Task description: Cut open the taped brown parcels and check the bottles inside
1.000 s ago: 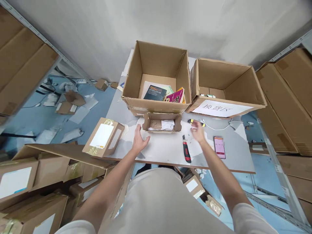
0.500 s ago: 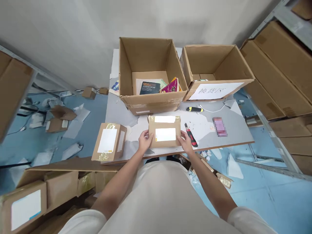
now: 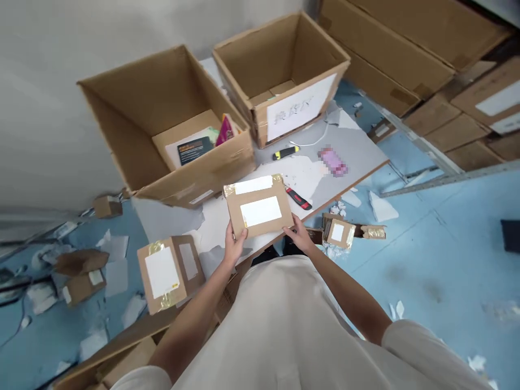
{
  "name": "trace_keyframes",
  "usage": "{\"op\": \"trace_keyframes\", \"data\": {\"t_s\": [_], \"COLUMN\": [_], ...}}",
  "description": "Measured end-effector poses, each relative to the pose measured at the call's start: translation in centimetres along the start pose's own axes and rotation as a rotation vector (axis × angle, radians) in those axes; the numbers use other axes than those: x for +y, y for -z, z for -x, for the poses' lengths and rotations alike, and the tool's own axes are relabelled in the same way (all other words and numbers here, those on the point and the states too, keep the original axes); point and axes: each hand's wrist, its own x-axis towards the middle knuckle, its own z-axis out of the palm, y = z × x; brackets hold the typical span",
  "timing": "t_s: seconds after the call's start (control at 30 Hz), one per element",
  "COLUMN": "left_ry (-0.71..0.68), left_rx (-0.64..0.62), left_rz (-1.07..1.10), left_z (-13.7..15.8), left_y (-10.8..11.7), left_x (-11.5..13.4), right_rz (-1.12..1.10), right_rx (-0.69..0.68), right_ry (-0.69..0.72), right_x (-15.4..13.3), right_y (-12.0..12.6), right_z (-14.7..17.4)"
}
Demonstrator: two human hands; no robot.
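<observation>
Labelled carton (image 3: 259,206) — between left grip (image 3: 234,244) and right grip (image 3: 299,236), held at near corners.

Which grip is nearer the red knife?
Right. The right grip is just in front of the red knife; the left grip is farther off, leftward; both hold the box.

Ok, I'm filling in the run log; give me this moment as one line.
left hand: holds labelled carton | right hand: holds it too | beside carton: red-black cutter
</observation>
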Motion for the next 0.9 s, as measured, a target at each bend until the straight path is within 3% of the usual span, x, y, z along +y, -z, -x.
{"op": "trace_keyframes", "data": {"t_s": [0.13,0.27,0.4,0.53,0.63,0.73,0.83,0.9], "left_ry": [-0.18,-0.272,-0.31,-0.265,-0.203,-0.065,0.091,0.109], "left_rx": [-0.188,-0.526,-0.859,-1.112,-1.207,-1.22,-1.181,-1.181], "left_rz": [-0.091,-0.121,-0.158,-0.211,-0.284,-0.283,-0.197,-0.158], "left_z": [-1.2,-1.9,-1.1,0.2,0.8,0.9,0.5,-0.2], "left_y": [-5.1,-13.8,-22.5,-29.3,-33.3,-36.4,-37.9,-37.7], "left_x": [4.4,7.4,8.2,7.2,5.9,5.0,5.1,5.5], "right_rz": [-0.089,-0.17,-0.255,-0.249,-0.154,-0.098,-0.014,-0.017], "right_rx": [0.276,0.611,0.896,1.107,1.194,1.25,1.311,1.325], "right_ry": [0.014,0.013,-0.013,-0.091,-0.213,-0.219,-0.212,-0.219], "right_x": [-0.5,-0.2,1.6,4.6,6.7,7.9,8.4,8.5], "right_y": [4.0,8.6,11.5,13.1,14.6,16.2,17.5,18.0], "right_z": [4.9,10.2,14.7,17.5,18.0,17.5,16.9,16.7]}}
